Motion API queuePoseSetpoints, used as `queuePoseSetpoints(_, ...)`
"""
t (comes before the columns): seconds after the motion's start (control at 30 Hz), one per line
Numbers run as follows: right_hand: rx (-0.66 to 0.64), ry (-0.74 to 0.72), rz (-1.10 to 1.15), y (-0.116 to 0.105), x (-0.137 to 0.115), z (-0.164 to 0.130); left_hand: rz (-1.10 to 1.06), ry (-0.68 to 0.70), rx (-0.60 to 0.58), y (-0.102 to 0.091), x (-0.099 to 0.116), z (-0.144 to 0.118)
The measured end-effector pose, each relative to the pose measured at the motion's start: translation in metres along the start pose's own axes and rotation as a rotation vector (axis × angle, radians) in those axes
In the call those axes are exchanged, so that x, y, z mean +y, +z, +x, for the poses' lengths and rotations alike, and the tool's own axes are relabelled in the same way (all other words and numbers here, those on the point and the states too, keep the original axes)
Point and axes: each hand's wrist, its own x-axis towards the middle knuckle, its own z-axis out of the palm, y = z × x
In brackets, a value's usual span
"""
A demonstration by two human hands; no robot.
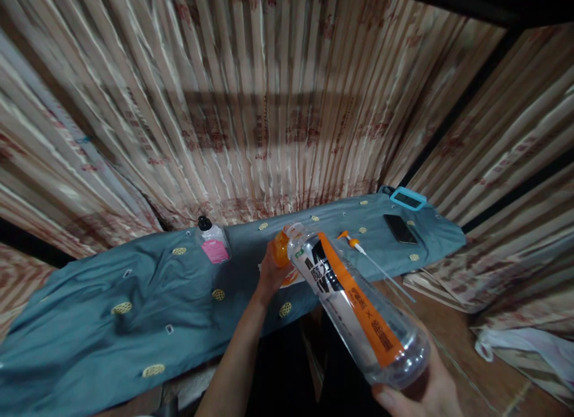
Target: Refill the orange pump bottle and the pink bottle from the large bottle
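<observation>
A large clear plastic bottle point(341, 291) with an orange, white and black label is tilted, its base low on the right and its neck up at the left. My right hand point(430, 378) is closed around its base end. My left hand point(270, 270) is wrapped round an orange bottle point(281, 248), held close against the clear bottle's mouth. Whether the two mouths touch I cannot tell. Just right of them an orange-and-white pump dispenser point(354, 242) with a long tube lies on the cloth.
A blue-green patterned cloth point(192, 315) covers the long surface. On it are a pink-labelled bottle with a black cap point(214, 244), a dark phone point(400, 229) and a light-blue framed device point(408, 198). Striped curtains point(269, 106) hang behind; a white bag point(524, 342) lies at right.
</observation>
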Motion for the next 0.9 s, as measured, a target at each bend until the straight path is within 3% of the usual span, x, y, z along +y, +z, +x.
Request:
queuePoseSetpoints(0.23,-0.009,0.046,0.086,0.0025,-0.0054,-0.0020,-0.004,-0.051,-0.011,0.0000,0.0052,0.0001)
queuePoseSetpoints(0.9,-0.029,-0.016,-0.036,-0.0047,-0.0014,0.0036,-0.005,-0.001,0.009,0.0006,0.0000,-0.0010)
